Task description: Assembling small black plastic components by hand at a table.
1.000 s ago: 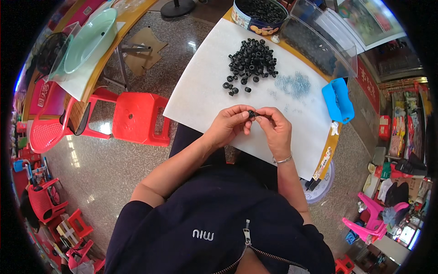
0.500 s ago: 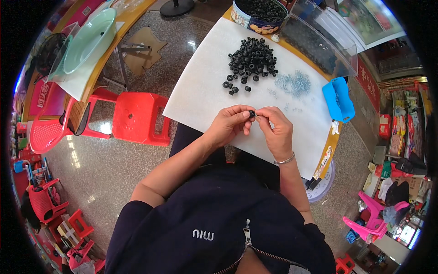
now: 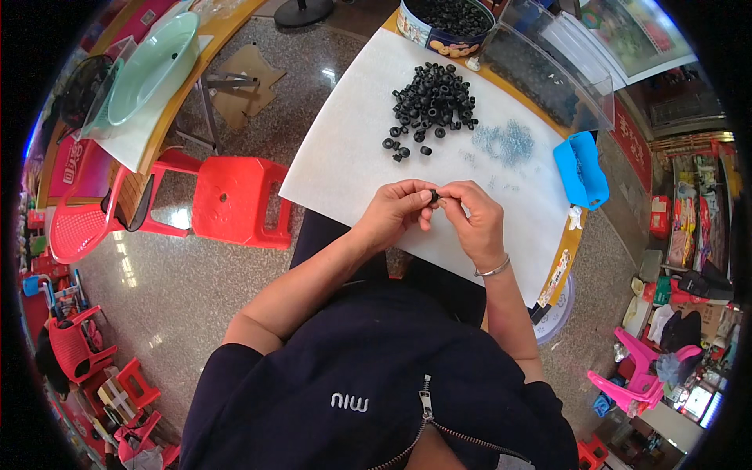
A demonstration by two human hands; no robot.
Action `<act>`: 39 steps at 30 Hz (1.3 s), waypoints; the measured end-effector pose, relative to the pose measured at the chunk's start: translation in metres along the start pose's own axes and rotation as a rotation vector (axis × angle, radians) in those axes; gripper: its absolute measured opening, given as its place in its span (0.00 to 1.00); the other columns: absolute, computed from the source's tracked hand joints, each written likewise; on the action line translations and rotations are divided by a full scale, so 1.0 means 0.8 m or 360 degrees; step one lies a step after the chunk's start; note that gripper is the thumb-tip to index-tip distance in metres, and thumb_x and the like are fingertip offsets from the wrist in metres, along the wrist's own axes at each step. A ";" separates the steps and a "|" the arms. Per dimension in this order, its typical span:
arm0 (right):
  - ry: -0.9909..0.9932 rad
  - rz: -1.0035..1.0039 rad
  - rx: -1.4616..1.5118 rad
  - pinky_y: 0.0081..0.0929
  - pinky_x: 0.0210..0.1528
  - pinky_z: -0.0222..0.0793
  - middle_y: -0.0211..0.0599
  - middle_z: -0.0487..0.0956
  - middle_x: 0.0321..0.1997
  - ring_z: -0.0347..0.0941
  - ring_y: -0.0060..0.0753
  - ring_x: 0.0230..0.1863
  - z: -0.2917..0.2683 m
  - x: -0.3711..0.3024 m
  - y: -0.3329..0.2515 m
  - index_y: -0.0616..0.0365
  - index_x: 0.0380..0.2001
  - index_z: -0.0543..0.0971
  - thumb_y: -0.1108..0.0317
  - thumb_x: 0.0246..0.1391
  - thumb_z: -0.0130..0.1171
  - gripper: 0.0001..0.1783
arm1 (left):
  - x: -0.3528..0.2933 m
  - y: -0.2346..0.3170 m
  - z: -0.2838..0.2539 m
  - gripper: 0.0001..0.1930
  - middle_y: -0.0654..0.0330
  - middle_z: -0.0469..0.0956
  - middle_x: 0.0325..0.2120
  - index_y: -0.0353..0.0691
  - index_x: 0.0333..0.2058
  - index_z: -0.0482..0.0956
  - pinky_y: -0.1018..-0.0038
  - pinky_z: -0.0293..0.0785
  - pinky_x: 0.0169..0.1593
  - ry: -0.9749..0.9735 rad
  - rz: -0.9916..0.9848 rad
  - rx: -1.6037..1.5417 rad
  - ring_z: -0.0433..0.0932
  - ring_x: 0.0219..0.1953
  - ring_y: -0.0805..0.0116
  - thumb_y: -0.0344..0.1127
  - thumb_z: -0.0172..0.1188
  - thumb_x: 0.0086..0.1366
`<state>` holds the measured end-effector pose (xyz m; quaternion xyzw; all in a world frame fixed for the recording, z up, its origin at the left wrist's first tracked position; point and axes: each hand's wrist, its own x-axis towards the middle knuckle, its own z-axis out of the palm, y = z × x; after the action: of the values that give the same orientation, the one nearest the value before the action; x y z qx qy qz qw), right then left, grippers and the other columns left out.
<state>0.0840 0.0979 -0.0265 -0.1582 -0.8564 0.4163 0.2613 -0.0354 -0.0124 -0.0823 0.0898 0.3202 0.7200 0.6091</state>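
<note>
Close to the near edge of the white-covered table point(image 3: 337, 172), my left hand point(image 3: 395, 210) pinches a small round black part point(image 3: 434, 196) between thumb and fingertips. My right hand point(image 3: 476, 221), a bracelet on its wrist, has thumb and forefinger pressed together against the same part from the right. Whether those right fingers also hold a tiny piece is too small to tell. Beyond my hands lies a heap of similar black ring-like parts point(image 3: 431, 98), several strewn at its near side. To the right of it, tiny pale-blue translucent pieces point(image 3: 505, 142) are spread thinly.
A blue plastic scoop-like container point(image 3: 581, 168) sits at the table's right edge. At the back stand a round tin point(image 3: 446, 48) of black parts and a clear bin point(image 3: 540, 82). A red stool point(image 3: 235, 204) is left of the table; a green basin point(image 3: 160, 70) rests farther left.
My right hand and wrist have shifted very slightly rightward, with the fingertips still at the black part. My left hand holds nearly the same place.
</note>
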 end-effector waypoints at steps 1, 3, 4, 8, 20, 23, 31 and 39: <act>-0.0004 0.0023 0.0016 0.20 0.29 0.70 0.36 0.76 0.31 0.75 0.26 0.29 0.000 0.000 0.000 0.60 0.33 0.77 0.80 0.48 0.56 0.08 | 0.000 0.001 0.001 0.10 0.59 0.76 0.29 0.30 0.41 0.74 0.79 0.75 0.29 0.0006 -0.0010 -0.0001 0.73 0.25 0.76 0.31 0.53 0.65; -0.0007 0.0038 0.0024 0.20 0.30 0.70 0.36 0.77 0.31 0.75 0.27 0.29 0.000 0.002 -0.002 0.59 0.33 0.77 0.79 0.49 0.56 0.07 | 0.000 0.002 0.001 0.10 0.59 0.76 0.29 0.30 0.40 0.74 0.79 0.75 0.29 0.0009 -0.0022 0.0001 0.73 0.25 0.76 0.31 0.53 0.64; -0.0008 0.0045 0.0029 0.21 0.30 0.70 0.36 0.77 0.31 0.75 0.27 0.29 0.000 0.002 -0.003 0.59 0.33 0.77 0.79 0.49 0.56 0.07 | 0.000 0.003 0.001 0.10 0.59 0.76 0.29 0.30 0.40 0.74 0.79 0.75 0.28 0.0006 -0.0024 0.0004 0.73 0.25 0.76 0.31 0.53 0.64; 0.0007 0.0157 0.0077 0.21 0.32 0.70 0.35 0.78 0.30 0.75 0.26 0.29 0.001 0.000 0.003 0.60 0.33 0.77 0.77 0.49 0.57 0.07 | 0.000 0.005 0.002 0.10 0.59 0.75 0.28 0.30 0.40 0.75 0.78 0.75 0.27 -0.0007 -0.0048 -0.0008 0.73 0.24 0.76 0.32 0.54 0.64; -0.0079 0.0162 0.0040 0.22 0.31 0.69 0.34 0.77 0.29 0.73 0.25 0.27 -0.006 0.002 -0.002 0.61 0.32 0.77 0.78 0.46 0.58 0.07 | 0.000 0.003 0.004 0.09 0.59 0.75 0.28 0.30 0.39 0.75 0.78 0.76 0.30 0.0033 -0.0020 0.0046 0.73 0.25 0.77 0.30 0.54 0.64; -0.0114 0.0016 -0.0104 0.26 0.31 0.69 0.36 0.76 0.28 0.72 0.31 0.28 -0.008 0.003 -0.005 0.62 0.31 0.76 0.80 0.44 0.57 0.07 | 0.001 0.000 0.005 0.09 0.60 0.76 0.28 0.31 0.40 0.75 0.78 0.76 0.30 0.0049 -0.0005 0.0084 0.74 0.25 0.76 0.29 0.54 0.64; -0.0191 -0.0424 -0.0430 0.33 0.30 0.68 0.39 0.73 0.26 0.70 0.42 0.29 -0.013 0.002 -0.003 0.63 0.27 0.73 0.82 0.39 0.55 0.08 | -0.003 -0.006 0.011 0.10 0.61 0.76 0.28 0.29 0.42 0.74 0.80 0.75 0.35 0.0087 0.0075 0.0479 0.76 0.27 0.77 0.28 0.52 0.65; -0.0184 -0.0300 -0.0326 0.32 0.30 0.68 0.39 0.73 0.26 0.70 0.41 0.29 -0.012 -0.001 -0.002 0.62 0.28 0.74 0.82 0.41 0.55 0.07 | -0.004 -0.005 0.013 0.11 0.62 0.76 0.27 0.30 0.43 0.74 0.80 0.75 0.35 0.0077 0.0036 0.0562 0.76 0.27 0.77 0.30 0.51 0.66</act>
<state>0.0904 0.1023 -0.0202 -0.0786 -0.9190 0.3089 0.2319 -0.0261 -0.0112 -0.0753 0.1816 0.4551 0.6615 0.5678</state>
